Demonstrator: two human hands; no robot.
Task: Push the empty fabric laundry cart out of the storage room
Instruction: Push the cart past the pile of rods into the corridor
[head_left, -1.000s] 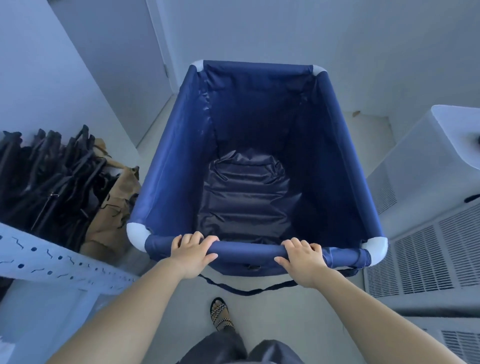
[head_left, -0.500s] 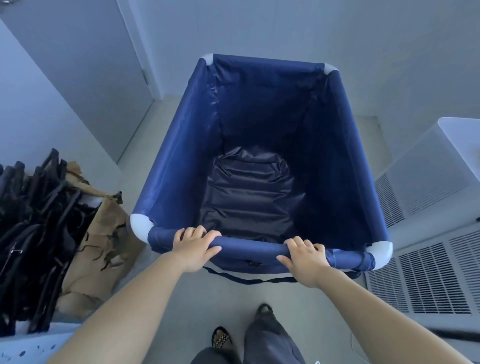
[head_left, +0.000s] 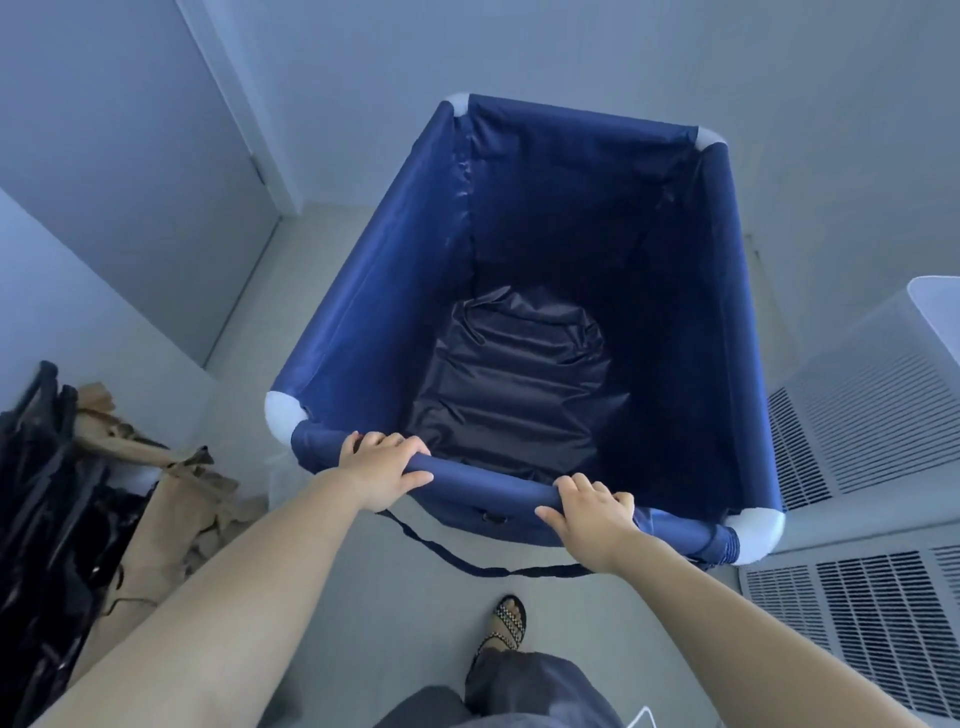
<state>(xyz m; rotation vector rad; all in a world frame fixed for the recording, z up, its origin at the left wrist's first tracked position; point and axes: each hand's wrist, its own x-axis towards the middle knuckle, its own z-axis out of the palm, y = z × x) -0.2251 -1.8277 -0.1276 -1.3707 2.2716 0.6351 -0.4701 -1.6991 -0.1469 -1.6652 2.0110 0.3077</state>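
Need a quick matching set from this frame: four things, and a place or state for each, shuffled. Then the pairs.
Things:
1. left hand
2. strap
3. white vented unit
4. black hangers

Places or states:
A. hangs in a loop below the cart's near rail
B. stands to the right of the cart
C. piled at the far left, beside brown paper
D. closed on the cart's near rail

Pairs: 1-D, 2-A, 3-B, 4-C

The right hand also grips the near rail of the laundry cart.
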